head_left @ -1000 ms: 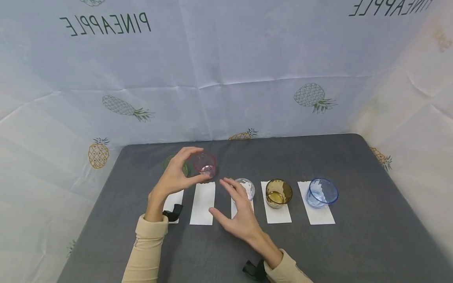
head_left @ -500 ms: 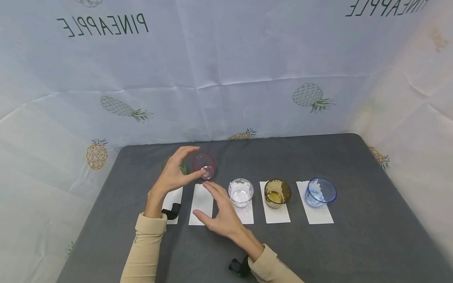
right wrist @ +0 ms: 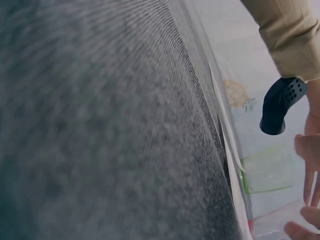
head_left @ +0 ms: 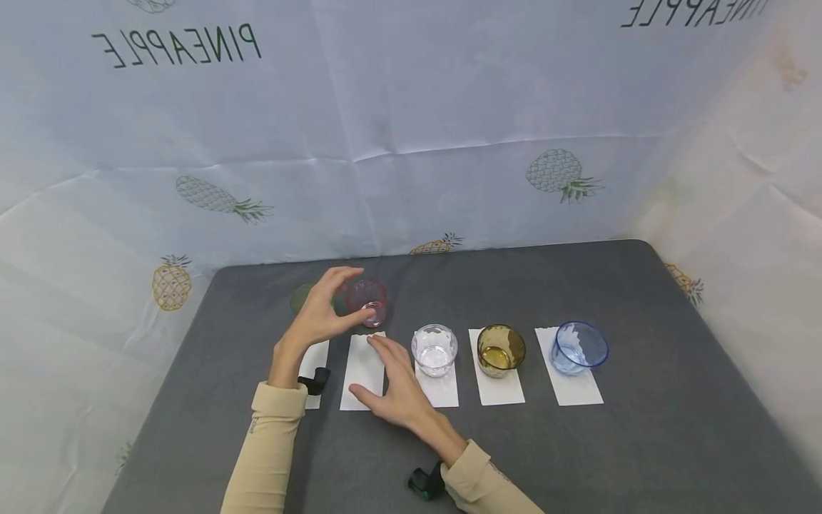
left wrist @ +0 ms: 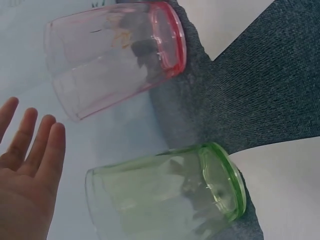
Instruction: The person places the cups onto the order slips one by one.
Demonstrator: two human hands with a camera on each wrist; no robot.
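Note:
My left hand hovers at the back left with thumb and fingers spread, holding nothing. In the head view it partly covers a green glass, with a pink glass just beyond its thumb. The left wrist view shows that hand apart from both the pink glass and the green glass. Nearer the front, my right hand is held with thumb and fingers apart, nothing between them, by a white paper strip. A clear glass stands to its right.
Farther right, an amber glass and a blue glass stand upright on paper strips. Several such strips form a row across the dark grey table. A pineapple-printed cloth hangs behind the table.
The right hand has moved left, from in front of the clear glass to beside the second paper strip, uncovering that glass. The left hand has stayed nearly in place. The glasses stand where they were.

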